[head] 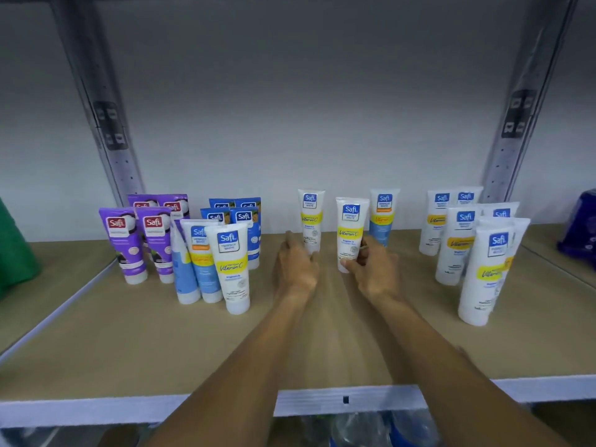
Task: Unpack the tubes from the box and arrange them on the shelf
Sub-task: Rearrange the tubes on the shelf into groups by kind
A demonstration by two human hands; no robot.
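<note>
tube (351, 227): upright on shelf (161, 350), mid, near back edge | right grip (371, 269): pinches its lower end | left grip (295, 269): blurred beside second tube (311, 217), closure we cannot tell | handling: we judge it light, soft-walled, slick, tippy; hold low, where stiffest

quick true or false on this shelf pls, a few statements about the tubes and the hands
1. The right hand holds a white and yellow tube. True.
2. The purple tubes stand at the right end of the shelf. False: they stand at its left end.
3. The tubes lie flat on the shelf. False: they stand on their caps.
4. The blue tubes stand to the right of the purple ones. True.
</note>
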